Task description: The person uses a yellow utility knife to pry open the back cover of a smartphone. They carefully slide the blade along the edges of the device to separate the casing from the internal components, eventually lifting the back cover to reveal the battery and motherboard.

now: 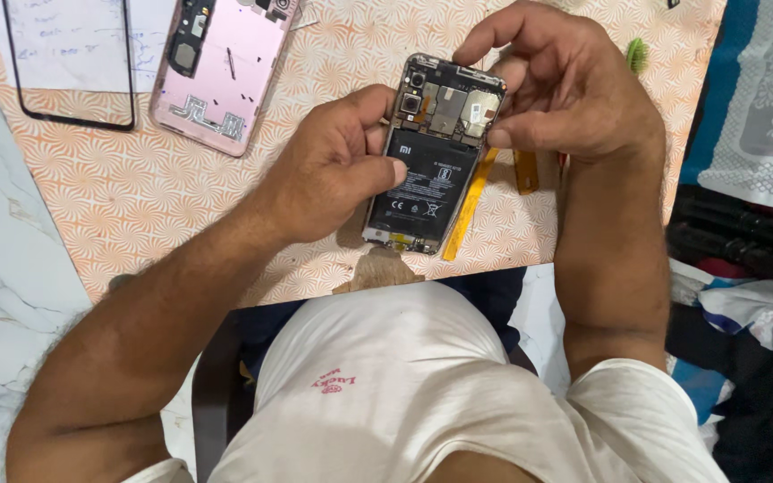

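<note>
An opened phone with its back cover off shows a black battery and circuit parts. My left hand grips its left side, thumb across the battery. My right hand curls over the phone's top right corner, fingertips on the circuit area beside the camera. The phone is tilted slightly above an orange patterned table. A yellow strip lies under the phone's right edge.
A pink phone back cover lies at the top left beside a black-framed glass screen panel on paper. A yellow piece and a small green object sit near my right hand. Folded cloths lie at right.
</note>
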